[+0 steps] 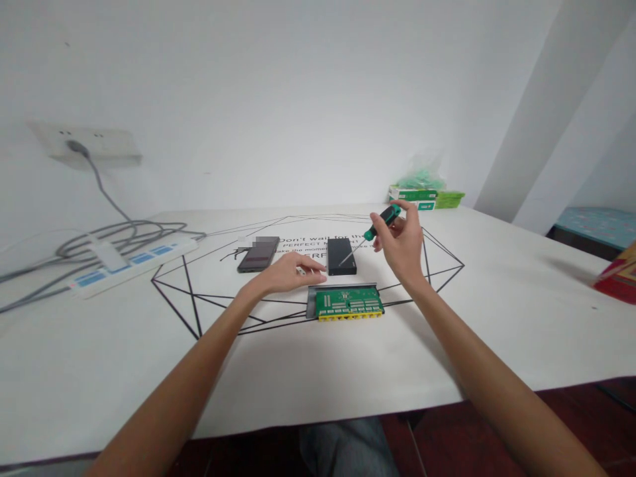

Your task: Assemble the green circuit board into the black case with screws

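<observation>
In my right hand [400,242] is a green and black screwdriver [382,222], its shaft slanting down to the left across a black box [341,255]. Whether the tip touches the box I cannot tell. My left hand [293,271] is low over the table, left of the box, with its fingers pointing right and a small light item at the fingertips that is too small to name. Nearer to me lies a green circuit board [348,301] with a yellow strip along its front edge, in a grey metal tray [311,303].
A dark phone [259,254] lies left of the box. Farther left are a white power strip [136,265] and coiled grey cables [119,232]. Green and white boxes [412,195] stand at the back right, under a plastic bag. A red package [619,278] is at the right edge.
</observation>
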{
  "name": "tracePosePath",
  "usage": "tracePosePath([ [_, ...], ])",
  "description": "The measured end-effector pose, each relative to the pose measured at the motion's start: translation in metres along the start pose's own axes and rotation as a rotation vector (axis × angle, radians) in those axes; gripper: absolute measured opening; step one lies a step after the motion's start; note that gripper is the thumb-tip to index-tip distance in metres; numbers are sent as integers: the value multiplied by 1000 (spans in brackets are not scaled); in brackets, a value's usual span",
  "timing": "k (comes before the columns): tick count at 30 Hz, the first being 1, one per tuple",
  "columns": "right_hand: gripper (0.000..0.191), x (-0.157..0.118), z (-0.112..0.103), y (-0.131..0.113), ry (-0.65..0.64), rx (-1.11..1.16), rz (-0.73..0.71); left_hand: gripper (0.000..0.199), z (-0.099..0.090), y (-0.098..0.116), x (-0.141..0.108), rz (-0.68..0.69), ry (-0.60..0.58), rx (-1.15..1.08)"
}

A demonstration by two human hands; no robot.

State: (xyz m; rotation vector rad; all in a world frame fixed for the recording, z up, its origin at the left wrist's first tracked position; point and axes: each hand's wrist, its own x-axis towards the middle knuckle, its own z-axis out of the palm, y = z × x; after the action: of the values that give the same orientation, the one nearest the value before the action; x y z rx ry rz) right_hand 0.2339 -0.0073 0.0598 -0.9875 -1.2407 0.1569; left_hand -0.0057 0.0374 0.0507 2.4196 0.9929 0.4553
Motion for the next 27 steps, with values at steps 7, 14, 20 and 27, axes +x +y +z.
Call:
tracePosePath([
  [7,46,-12,-2,-25,78,-97,-173,91,15,28,-4,51,-176,71],
  [14,35,-25,3,-35,-33,-298,-349,73,19,32,-3,190,-197,96],
  [20,31,-29,7,-30,-100,-391,-441,60,21,25,0,244,-222,130],
  [27,33,-28,7,-24,-123,-428,-420,59,19,29,-1,223,-230,142],
])
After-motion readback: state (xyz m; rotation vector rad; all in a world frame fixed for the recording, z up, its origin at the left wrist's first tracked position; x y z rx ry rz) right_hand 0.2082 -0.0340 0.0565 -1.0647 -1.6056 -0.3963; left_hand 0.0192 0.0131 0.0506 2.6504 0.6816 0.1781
